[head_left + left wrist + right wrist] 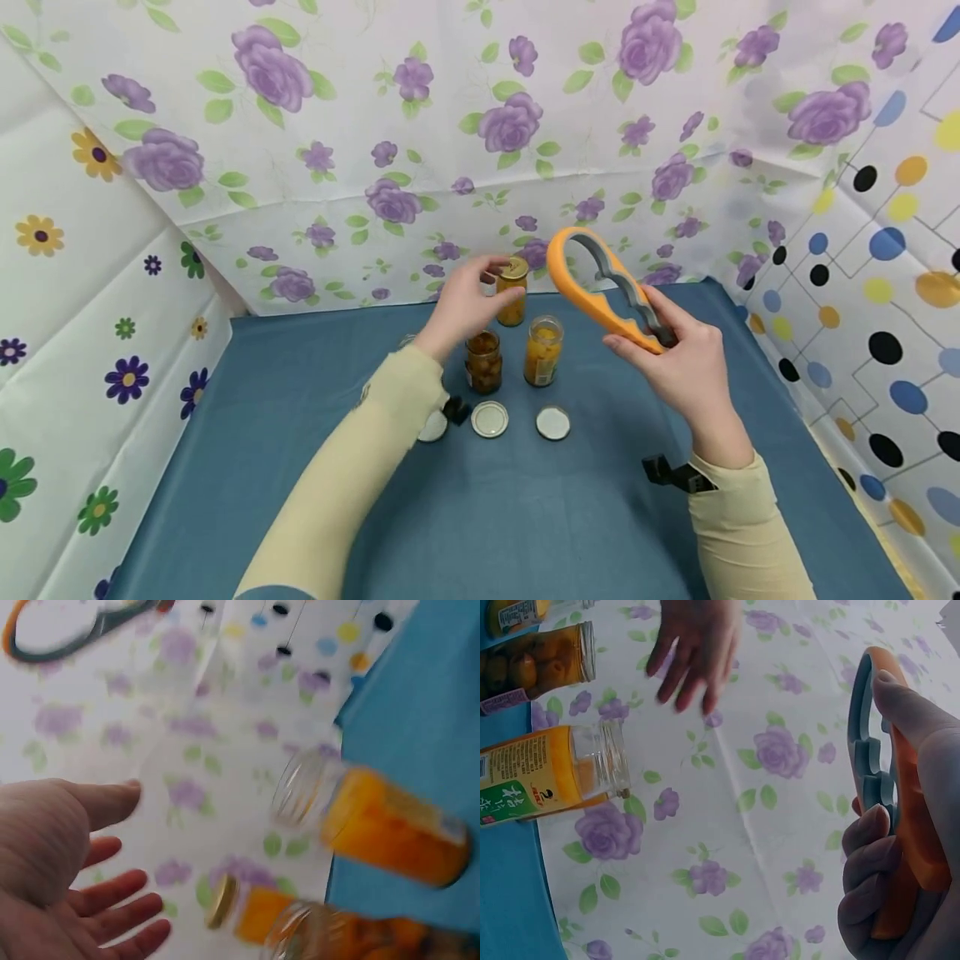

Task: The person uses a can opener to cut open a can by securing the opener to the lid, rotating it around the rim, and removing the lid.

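Observation:
My left hand (463, 307) is held out with fingers spread, right by a lidded jar (512, 310) of yellow fruit at the back. In the left wrist view its fingers (120, 907) hold nothing, and the gold lid (223, 901) lies beyond the fingertips. My right hand (693, 358) grips an orange jar opener (588, 305) with grey toothed inner edges, raised at the right. Fingers and thumb wrap its handle end in the right wrist view. An uncovered jar of yellow fruit (542, 358) and an uncovered jar of brown round pieces (484, 371) stand nearer.
Three lids lie on the blue cloth (480, 517) in front: a middle lid (490, 419), a right lid (553, 423) and a left lid (432, 427) partly behind the left sleeve. Another glass rim (407, 340) peeks out beside that sleeve. A flowered sheet (390, 150) hangs behind.

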{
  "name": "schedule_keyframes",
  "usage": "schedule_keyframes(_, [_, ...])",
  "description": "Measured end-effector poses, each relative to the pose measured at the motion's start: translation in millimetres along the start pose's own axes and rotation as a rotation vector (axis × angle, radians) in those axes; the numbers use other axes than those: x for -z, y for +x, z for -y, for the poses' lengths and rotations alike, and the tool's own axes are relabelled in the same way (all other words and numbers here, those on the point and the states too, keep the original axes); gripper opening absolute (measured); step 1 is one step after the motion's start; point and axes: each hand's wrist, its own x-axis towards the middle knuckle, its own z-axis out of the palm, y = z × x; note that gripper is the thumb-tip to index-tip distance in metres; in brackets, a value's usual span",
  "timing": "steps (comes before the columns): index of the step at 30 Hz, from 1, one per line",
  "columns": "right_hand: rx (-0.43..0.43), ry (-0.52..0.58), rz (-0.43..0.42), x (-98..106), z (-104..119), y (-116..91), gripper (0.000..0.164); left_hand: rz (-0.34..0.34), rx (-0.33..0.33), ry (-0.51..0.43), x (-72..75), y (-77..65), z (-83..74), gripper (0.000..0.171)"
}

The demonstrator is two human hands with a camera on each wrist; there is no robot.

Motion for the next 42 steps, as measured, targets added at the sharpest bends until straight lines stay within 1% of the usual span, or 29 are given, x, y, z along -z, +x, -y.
schedule_keyframes(2, [-0.011, 0.006, -0.004, 0.7, -1.8, 0.4, 0.076, 0.030, 0.080, 0.017, -1.2, 19.6, 4.4, 0.062])
schedule_keyframes(5, [-0.021, 0.010, -0.002, 0.2, -4.8, 0.1, 0.075, 0.082, 0.167, 0.095, -10.2, 41.8, 12.5, 0.072])
schedule_keyframes(7, [-0.023, 0.007, 0.008, -0.1, -6.2, -0.3, 0.075, 0.111, 0.200, 0.154, -16.9, 52.2, 17.3, 0.078])
schedule_keyframes(9, [-0.020, 0.000, 0.015, 0.3, -6.9, -1.2, 0.074, 0.137, 0.223, 0.189, -22.3, 60.3, 20.8, 0.084])
schedule_keyframes(12, [-0.011, -0.015, 0.021, 2.7, -6.8, -2.6, 0.075, 0.163, 0.253, 0.199, -27.1, 69.5, 25.3, 0.088])
schedule_keyframes(16, [-0.001, -0.023, 0.023, 4.8, -6.0, -5.0, 0.076, 0.177, 0.282, 0.190, -30.0, 76.2, 33.3, 0.087])
schedule_keyframes(20, [-0.004, -0.027, 0.020, 6.9, -6.5, -6.9, 0.076, 0.179, 0.281, 0.156, -32.3, 79.9, 36.2, 0.083])
schedule_keyframes(23, [-0.007, -0.032, 0.025, 8.4, -8.0, -8.4, 0.076, 0.164, 0.269, 0.126, -34.2, 81.1, 35.4, 0.078])
schedule_keyframes(27, [-0.001, -0.049, 0.028, 10.4, -11.4, -10.8, 0.077, 0.147, 0.265, 0.111, -37.8, 82.6, 33.9, 0.074])
schedule_keyframes(34, [0.027, -0.063, 0.028, 12.8, -12.6, -12.7, 0.078, 0.181, 0.267, 0.111, -40.3, 87.0, 34.5, 0.086])
schedule_keyframes(37, [0.032, -0.060, 0.030, 13.6, -13.2, -12.1, 0.078, 0.187, 0.286, 0.125, -40.6, 88.9, 31.4, 0.083])
schedule_keyframes(42, [0.033, -0.059, 0.028, 16.3, -13.8, -11.7, 0.080, 0.173, 0.323, 0.129, -42.7, 91.4, 25.2, 0.078])
